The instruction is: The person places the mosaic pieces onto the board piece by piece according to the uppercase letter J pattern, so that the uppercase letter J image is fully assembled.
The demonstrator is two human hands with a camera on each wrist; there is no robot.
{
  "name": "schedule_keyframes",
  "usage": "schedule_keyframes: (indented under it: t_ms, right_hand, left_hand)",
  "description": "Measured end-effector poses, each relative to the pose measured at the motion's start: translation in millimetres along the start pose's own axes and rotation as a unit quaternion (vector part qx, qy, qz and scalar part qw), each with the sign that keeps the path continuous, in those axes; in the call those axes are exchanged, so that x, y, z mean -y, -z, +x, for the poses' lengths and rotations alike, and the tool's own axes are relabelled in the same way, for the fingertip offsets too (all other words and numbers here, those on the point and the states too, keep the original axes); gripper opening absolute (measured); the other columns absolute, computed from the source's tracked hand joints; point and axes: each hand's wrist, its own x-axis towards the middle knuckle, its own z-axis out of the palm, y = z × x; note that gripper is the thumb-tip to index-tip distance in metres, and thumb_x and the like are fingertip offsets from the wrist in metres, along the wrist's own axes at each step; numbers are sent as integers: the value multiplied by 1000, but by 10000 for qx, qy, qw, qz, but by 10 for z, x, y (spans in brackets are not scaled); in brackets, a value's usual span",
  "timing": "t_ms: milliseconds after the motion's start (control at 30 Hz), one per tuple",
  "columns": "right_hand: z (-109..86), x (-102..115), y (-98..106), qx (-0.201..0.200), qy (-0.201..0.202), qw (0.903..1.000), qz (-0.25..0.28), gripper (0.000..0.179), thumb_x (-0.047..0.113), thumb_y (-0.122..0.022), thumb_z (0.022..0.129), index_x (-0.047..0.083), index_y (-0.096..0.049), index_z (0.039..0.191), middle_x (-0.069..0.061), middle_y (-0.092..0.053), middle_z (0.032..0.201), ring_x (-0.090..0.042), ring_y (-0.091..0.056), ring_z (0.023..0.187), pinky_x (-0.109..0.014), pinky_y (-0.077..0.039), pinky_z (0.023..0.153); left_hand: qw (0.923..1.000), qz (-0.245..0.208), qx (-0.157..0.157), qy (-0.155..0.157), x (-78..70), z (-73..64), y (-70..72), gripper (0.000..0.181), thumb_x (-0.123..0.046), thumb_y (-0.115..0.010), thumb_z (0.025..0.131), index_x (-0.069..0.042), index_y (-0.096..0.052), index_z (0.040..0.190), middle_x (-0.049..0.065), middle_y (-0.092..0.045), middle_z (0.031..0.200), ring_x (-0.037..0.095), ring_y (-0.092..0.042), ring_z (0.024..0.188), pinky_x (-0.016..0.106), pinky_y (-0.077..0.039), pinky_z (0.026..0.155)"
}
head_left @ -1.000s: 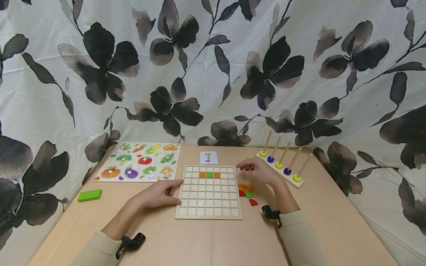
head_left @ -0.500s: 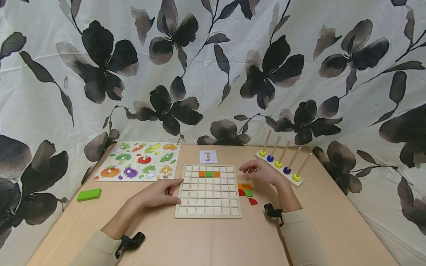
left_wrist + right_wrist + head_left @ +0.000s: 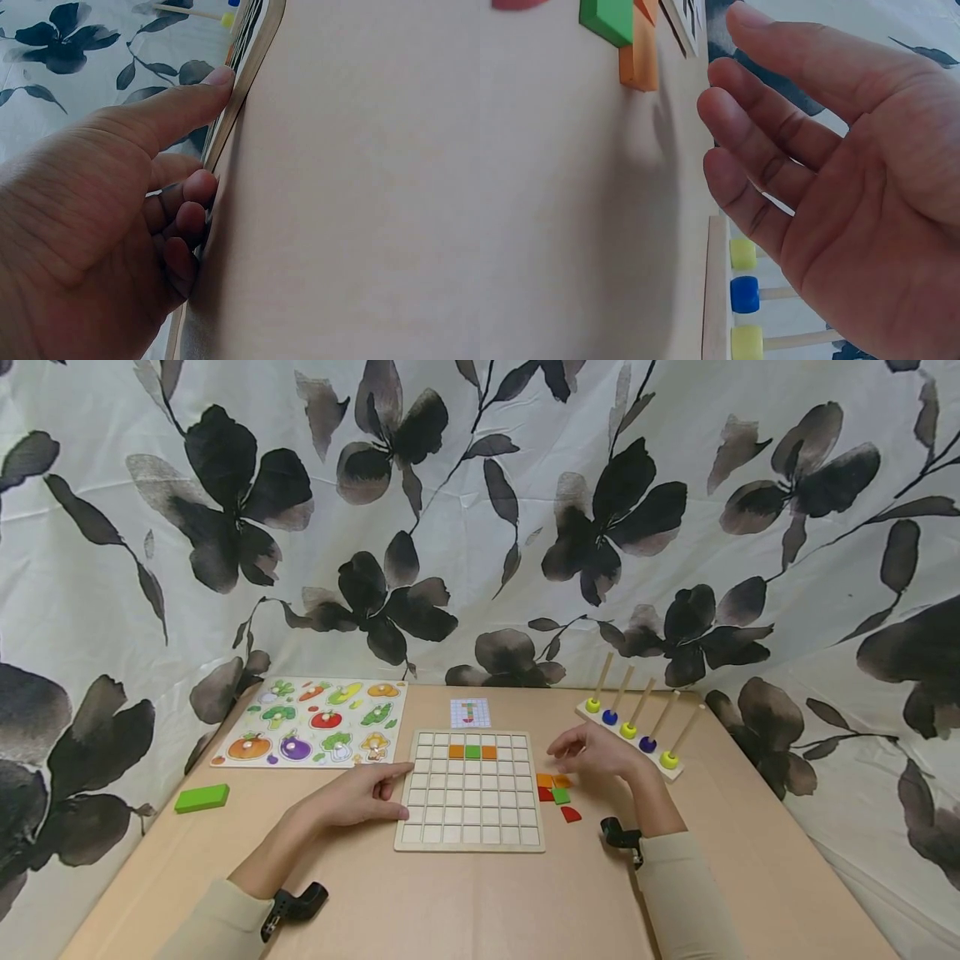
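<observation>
A square wooden grid board (image 3: 468, 852) lies flat in the middle of the table, with an orange tile (image 3: 456, 752), a green tile (image 3: 472, 752) and another orange tile (image 3: 489, 752) side by side in its second row. My left hand (image 3: 360, 797) touches the board's left edge with index finger and thumb; the other fingers curl beneath. Past the board's right side, my right hand (image 3: 596, 752) hovers above the table, fingers loosely bent, holding nothing. Just in front of it lie several loose pieces, including a green tile (image 3: 561, 796) and a red rounded piece (image 3: 571, 814).
Behind the board lies a small pattern card (image 3: 469, 713). A vegetable picture board (image 3: 315, 745) is at the back left, with a green block (image 3: 202, 799) nearer me. The peg stand (image 3: 630, 739) with yellow and blue beads stands close behind my right hand.
My right hand has drawn back a little to the right, away from the board's edge. The left hand and the tiles stay where they were.
</observation>
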Motion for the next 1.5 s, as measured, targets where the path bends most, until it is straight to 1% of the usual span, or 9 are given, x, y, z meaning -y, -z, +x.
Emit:
schedule_keyframes:
  t_ms: [233, 467, 633, 800, 900, 1033, 1167, 1333, 1500]
  right_hand:
    - [-28, -21, -1, 294, -91, 9995, 63, 25, 3, -82, 87, 7, -79, 112, -11, -77, 109, -24, -63, 88, -32, -55, 81]
    - [-24, -59, -37, 453, -130, 9989, -71, 21, 0, -81, 86, 10, -81, 105, -6, -77, 101, -23, -62, 84, -33, -54, 79]
    - [-20, -34, -51, 488, -309, 9981, -210, 22, 0, -81, 85, 13, -82, 103, -3, -75, 98, -22, -60, 86, -34, -52, 81]
    - [-13, -21, -60, 511, -438, 9975, -211, 23, -1, -81, 85, 14, -82, 101, -3, -74, 96, -22, -59, 86, -34, -50, 81]
    - [-12, -12, -63, 534, -434, 9975, -179, 22, -2, -81, 84, 13, -82, 101, -4, -74, 94, -22, -59, 84, -35, -50, 80]
    - [-15, -5, -60, 563, -415, 9974, -195, 21, -3, -81, 84, 11, -82, 100, -5, -73, 93, -21, -59, 83, -33, -50, 78]
    - [-8, -15, -54, 606, -388, 9973, -155, 20, -2, -81, 85, 9, -82, 101, -7, -73, 93, -20, -58, 83, -31, -49, 77]
    - [0, -29, -59, 603, -379, 9974, -77, 20, -2, -81, 85, 7, -81, 102, -11, -73, 94, -21, -58, 83, -31, -49, 76]
    - [-8, -22, -57, 584, -367, 9975, -118, 19, -2, -81, 85, 7, -81, 102, -10, -72, 93, -21, -58, 83, -31, -49, 76]
  left_hand:
    - [10000, 49, -15, -2, 5, -4, -10, 83, -44, -82, 88, -10, -49, 156, -7, -50, 78, 5, -42, 68, 23, -37, 64]
    - [10000, 30, -14, 6, -6, -7, -10, 83, -42, -83, 88, -9, -48, 156, -6, -50, 78, 5, -41, 67, 23, -36, 63]
    - [10000, 26, -5, 3, -5, -5, -10, 83, -42, -83, 89, -9, -48, 156, -6, -49, 78, 5, -41, 67, 23, -36, 63]
    - [10000, 27, -4, -11, -4, -4, -10, 83, -42, -83, 89, -9, -48, 156, -6, -49, 77, 5, -41, 67, 23, -36, 63]
    - [10000, 41, -12, -15, -4, -3, -9, 82, -42, -83, 89, -9, -48, 156, -7, -50, 77, 5, -42, 67, 23, -36, 63]
    - [10000, 64, -12, -26, 2, 0, -12, 82, -42, -82, 89, -9, -48, 156, -7, -50, 77, 5, -42, 67, 23, -37, 63]
    - [10000, 65, -14, -18, -1, -4, -11, 82, -42, -82, 89, -9, -48, 156, -7, -50, 78, 5, -42, 67, 23, -37, 63]
    - [10000, 51, -20, -2, -8, -9, -11, 82, -42, -82, 89, -9, -48, 156, -6, -50, 78, 5, -42, 68, 23, -37, 64]
    - [10000, 59, -34, -8, -12, -8, -7, 82, -42, -82, 89, -9, -49, 156, -6, -50, 78, 5, -43, 68, 23, -37, 64]
